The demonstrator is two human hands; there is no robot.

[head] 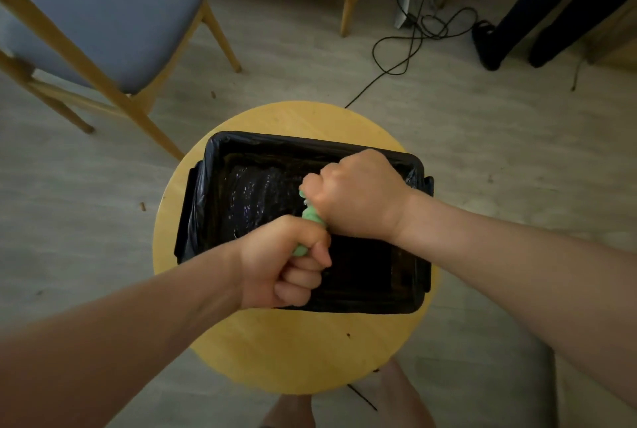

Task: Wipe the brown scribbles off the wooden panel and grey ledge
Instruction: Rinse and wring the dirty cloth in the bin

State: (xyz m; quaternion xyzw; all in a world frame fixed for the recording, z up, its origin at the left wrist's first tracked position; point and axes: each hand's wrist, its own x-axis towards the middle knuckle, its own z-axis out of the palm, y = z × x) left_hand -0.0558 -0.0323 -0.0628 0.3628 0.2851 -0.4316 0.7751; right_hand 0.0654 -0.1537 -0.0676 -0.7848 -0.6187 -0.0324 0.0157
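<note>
Both fists clamp a twisted green cloth (312, 217) over the black basin (410, 290): left hand (286, 260) near, right hand (355, 195) far.

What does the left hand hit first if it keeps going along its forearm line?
Most likely the right hand, directly ahead and gripping the other end of the green cloth that the left hand holds above the black-lined basin. Heights look similar, but depth is uncertain.
</note>
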